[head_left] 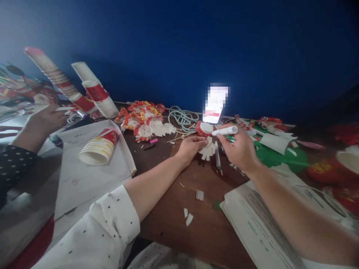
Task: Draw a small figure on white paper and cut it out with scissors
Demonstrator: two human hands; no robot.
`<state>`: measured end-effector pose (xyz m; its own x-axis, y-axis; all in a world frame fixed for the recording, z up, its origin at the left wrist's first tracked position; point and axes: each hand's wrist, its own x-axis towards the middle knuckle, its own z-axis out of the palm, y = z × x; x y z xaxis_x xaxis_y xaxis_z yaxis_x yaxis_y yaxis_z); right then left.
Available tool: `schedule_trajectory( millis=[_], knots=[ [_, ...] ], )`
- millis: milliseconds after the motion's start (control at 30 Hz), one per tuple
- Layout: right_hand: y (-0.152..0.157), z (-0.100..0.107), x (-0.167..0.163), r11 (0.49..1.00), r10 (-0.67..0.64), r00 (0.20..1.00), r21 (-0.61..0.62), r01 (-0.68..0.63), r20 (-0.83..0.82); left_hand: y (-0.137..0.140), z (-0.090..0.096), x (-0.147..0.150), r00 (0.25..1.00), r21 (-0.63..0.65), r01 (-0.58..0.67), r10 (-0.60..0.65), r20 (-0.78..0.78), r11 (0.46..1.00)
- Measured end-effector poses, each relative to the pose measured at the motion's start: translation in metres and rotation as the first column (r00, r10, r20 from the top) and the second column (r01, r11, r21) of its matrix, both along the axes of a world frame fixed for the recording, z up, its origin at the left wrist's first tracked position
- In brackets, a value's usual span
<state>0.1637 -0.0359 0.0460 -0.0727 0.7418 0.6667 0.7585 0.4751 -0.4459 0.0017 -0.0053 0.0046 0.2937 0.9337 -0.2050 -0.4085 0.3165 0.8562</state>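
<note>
white paper, cut into a small fringed figure [208, 150], lies on the brown table [179, 209] just in front of the lit phone [214, 106] that leans against the blue wall. the left hand [190, 146] rests its fingertips on the figure's near-left edge, fingers drawn together and pressing it flat rather than lifting it. the right hand [238, 149] is closed around a white marker [224, 131], gripped near its middle, and hovers just right of the figure.

the marker's long axis runs almost level, left to right, across the front of the phone; its left end points toward the red-rimmed paper disc [204, 128] at the phone's foot, its right end sticks out past the knuckles. which end is the tip i cannot tell. the figure's long axis runs from the phone toward the person, fringe end nearest the person.

by the look of it the step in hand is steadying the cut-out while the marker is held ready over it. marking it would call for tipping the marker down, since it now lies level above the paper, and for the left fingers to stay clear of the spot.

a second pen [217, 155] lies just right of the figure. well left of the phone a stack of paper cups [98, 147] lies on its side.
</note>
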Motion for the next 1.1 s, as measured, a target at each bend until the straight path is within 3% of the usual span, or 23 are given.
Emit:
schedule_trajectory(
  millis=[133, 300, 633, 900, 1100],
  knots=[
    [-0.006, 0.01, -0.001, 0.996, -0.013, 0.997, -0.085, 0.006, -0.072, 0.0, 0.001, -0.001, 1.0, 0.016, 0.016, -0.016, 0.018, 1.0],
    [-0.008, 0.01, -0.004, 0.99, 0.079, 0.995, -0.11, -0.085, -0.057, 0.001, -0.001, -0.001, 0.999, 0.026, 0.019, -0.02, 0.049, 1.0],
    [0.004, -0.007, 0.001, 0.975, 0.196, 0.972, 0.079, -0.207, 0.131, 0.003, -0.002, -0.001, 1.0, 0.013, -0.004, 0.004, -0.011, 1.0],
    [0.005, -0.014, 0.002, 0.981, 0.127, 0.964, 0.115, -0.157, 0.233, 0.003, 0.0, -0.003, 1.0, 0.002, 0.011, -0.011, -0.003, 1.0],
    [0.004, -0.01, 0.003, 0.986, 0.065, 0.996, 0.146, -0.074, 0.066, 0.003, 0.002, -0.001, 1.0, -0.036, -0.001, 0.001, -0.008, 0.999]
  ],
)
